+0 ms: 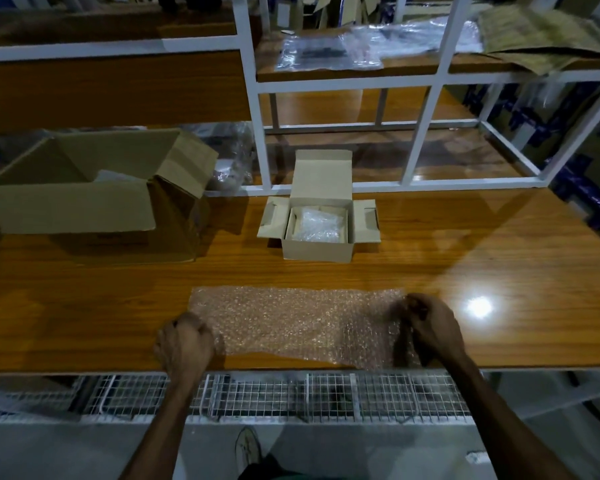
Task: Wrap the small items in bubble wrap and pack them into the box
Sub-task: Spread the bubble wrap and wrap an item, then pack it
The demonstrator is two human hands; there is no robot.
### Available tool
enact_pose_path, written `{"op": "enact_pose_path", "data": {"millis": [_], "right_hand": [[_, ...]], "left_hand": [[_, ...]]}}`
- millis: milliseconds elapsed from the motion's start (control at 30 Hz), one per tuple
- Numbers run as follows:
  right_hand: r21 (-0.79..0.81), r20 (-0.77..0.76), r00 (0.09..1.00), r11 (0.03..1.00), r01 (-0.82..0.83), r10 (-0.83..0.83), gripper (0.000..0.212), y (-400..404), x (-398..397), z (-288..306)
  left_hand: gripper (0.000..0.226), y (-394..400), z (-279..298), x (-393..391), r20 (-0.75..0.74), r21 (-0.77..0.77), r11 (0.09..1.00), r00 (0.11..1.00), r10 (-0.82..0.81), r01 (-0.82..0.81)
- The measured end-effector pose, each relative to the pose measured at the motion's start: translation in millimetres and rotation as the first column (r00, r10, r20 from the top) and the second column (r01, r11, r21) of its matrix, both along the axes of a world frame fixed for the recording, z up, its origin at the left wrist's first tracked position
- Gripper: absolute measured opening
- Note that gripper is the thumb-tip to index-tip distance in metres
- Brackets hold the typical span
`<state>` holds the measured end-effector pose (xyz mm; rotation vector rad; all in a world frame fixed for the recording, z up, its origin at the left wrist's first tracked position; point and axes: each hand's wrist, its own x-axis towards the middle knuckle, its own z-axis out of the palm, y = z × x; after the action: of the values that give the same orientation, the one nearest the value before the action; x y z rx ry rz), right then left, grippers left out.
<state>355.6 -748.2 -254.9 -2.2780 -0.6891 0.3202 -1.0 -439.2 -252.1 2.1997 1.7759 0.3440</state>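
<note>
Gripping the bubble wrap (291, 323) at its left end, your left hand (184, 344) has its fingers curled round the edge. The sheet lies flat on the table (499, 271), long axis running nine to three between your hands. Your right hand (430, 327) pinches the right end, where something dark seems rolled inside. The small box (319, 251) stands open at twelve, slightly nearer your right hand.
</note>
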Motion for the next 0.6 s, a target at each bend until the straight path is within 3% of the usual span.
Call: {"op": "enact_pose_path", "data": {"millis": [67,167,300,467,600], "right_hand": [[-0.079,-0.01,0.999,0.995,-0.053,0.053,0.041,1.1,5.5,1.7],[-0.145,-0.036,0.994,0.984,-0.103,0.098,0.051,2.5,10.6,4.5],[-0.16,-0.047,0.99,0.978,-0.136,0.13,0.054,3.7,16.5,7.3],[-0.177,-0.055,0.985,0.969,-0.173,0.166,0.053,3.8,27.7,11.1],[-0.206,-0.067,0.98,0.958,-0.198,0.188,0.054,5.0,35.9,11.8]], "left_hand": [[0.005,8.3,7.4,3.0,0.155,-0.114,0.988,0.981,0.118,-0.1],[0.018,14.0,18.3,9.0,0.338,-0.302,0.928,0.886,0.317,-0.217],[0.007,-6.5,48.8,24.6,0.629,-0.436,0.889,0.661,0.41,-0.137],[0.031,-48.7,102.2,65.6,0.805,-0.273,0.962,0.547,0.23,-0.002],[0.009,-93.1,108.6,117.9,0.828,-0.148,0.961,0.56,-0.01,0.235]]}}
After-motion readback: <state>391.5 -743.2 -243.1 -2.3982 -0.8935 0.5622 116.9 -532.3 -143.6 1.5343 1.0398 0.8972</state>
